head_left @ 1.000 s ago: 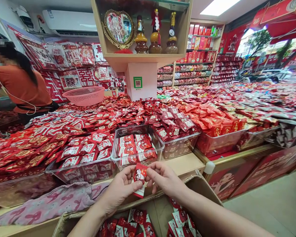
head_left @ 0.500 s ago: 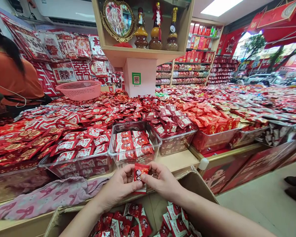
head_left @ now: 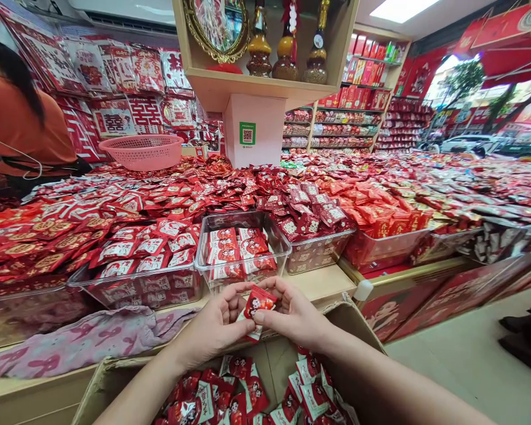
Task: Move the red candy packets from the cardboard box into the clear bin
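Between both hands I hold a small red and white candy packet (head_left: pixel 261 302) with cartoon figures printed on it. My left hand (head_left: pixel 223 316) pinches its left side, and my right hand (head_left: pixel 294 313) grips it from the right with the thumb on its front. Below my wrists, a cardboard box (head_left: pixel 95 383) holds loose packets (head_left: pixel 239 386) of the same look. Just beyond my hands stands a clear plastic bin (head_left: pixel 287 248), with similar packets (head_left: pixel 225 248) laid in rows inside it.
Heaped red packets (head_left: pixel 146 251) fill neighbouring bins on both sides. A pink patterned cloth (head_left: pixel 84 342) lies at the left on the counter ledge. Farther back are a pink basket (head_left: pixel 141 154) and a pillar (head_left: pixel 256 112) under a display shelf. A person in orange (head_left: pixel 22 124) is at far left.
The packet has tilted clockwise in my fingers and sits slightly higher and to the right. Both hands have risen a little with it, and the camera view has shifted slightly.
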`<state>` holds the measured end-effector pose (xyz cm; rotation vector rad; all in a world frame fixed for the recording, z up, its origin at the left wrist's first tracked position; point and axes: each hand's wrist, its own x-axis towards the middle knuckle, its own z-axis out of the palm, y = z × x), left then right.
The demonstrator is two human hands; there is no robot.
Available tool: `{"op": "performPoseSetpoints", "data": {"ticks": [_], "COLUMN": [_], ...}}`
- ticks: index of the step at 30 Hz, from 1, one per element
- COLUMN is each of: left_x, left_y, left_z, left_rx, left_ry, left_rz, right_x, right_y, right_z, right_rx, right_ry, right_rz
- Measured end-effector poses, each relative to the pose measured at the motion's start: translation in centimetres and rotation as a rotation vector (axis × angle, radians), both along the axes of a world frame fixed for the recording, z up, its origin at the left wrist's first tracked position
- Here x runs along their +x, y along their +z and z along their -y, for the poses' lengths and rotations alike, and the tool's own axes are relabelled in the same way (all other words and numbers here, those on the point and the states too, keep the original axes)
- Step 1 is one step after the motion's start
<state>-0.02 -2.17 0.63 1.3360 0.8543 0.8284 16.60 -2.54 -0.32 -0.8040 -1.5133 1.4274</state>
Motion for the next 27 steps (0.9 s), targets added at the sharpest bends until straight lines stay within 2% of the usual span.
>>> {"op": "performPoseSetpoints", "data": {"ticks": [3, 5, 6, 8, 10, 12, 14, 16, 17, 21, 23, 27], "left_x": [0.0, -0.1, -0.2, -0.5, -0.8, -0.7, -0.2, 0.8, 1.3, 2.9, 2.7, 1.0], "left_y": [0.2, 0.2, 0.2, 0.6, 1.7, 3.5, 5.5, 7.0, 7.4, 6.9, 6.5, 6.4], "left_z": [0.3, 0.5, 0.5, 0.5, -0.1, -1.6, -3.8, -6.4, -7.7, -11.4, -12.3, -13.9], "left_rx": [0.007, 0.071, 0.127, 0.299, 0.533, 0.792, 0.922, 0.887, 0.859, 0.793, 0.79, 0.829], "left_ry": [-0.062, -0.01, 0.057, 0.233, 0.382, 0.444, 0.398, 0.208, 0.15, 0.008, 0.005, 0.124], "left_rz": [-0.039, -0.097, -0.133, -0.216, -0.317, -0.472, -0.641, -0.883, -0.932, -1.023, -1.064, -1.181], "right_x": [0.5, 1.2, 1.8, 3.1, 4.5, 5.6, 6.1, 6.1, 6.0, 6.0, 6.3, 6.7], "right_y": [0.6, 1.5, 2.1, 3.4, 4.7, 5.4, 5.5, 5.1, 4.9, 4.0, 3.9, 4.0], "right_z": [0.2, 0.0, -0.2, -0.9, -1.7, -2.6, -3.3, -3.7, -3.9, -4.2, -4.3, -4.9], "right_rx": [0.062, 0.097, 0.119, 0.174, 0.208, 0.214, 0.205, 0.196, 0.192, 0.179, 0.177, 0.245], "right_ry": [-0.007, -0.04, -0.086, -0.251, -0.426, -0.532, -0.574, -0.59, -0.592, -0.586, -0.599, -0.61], "right_rz": [0.108, 0.122, 0.104, 0.047, -0.031, -0.112, -0.169, -0.192, -0.196, -0.186, -0.208, -0.306]}}
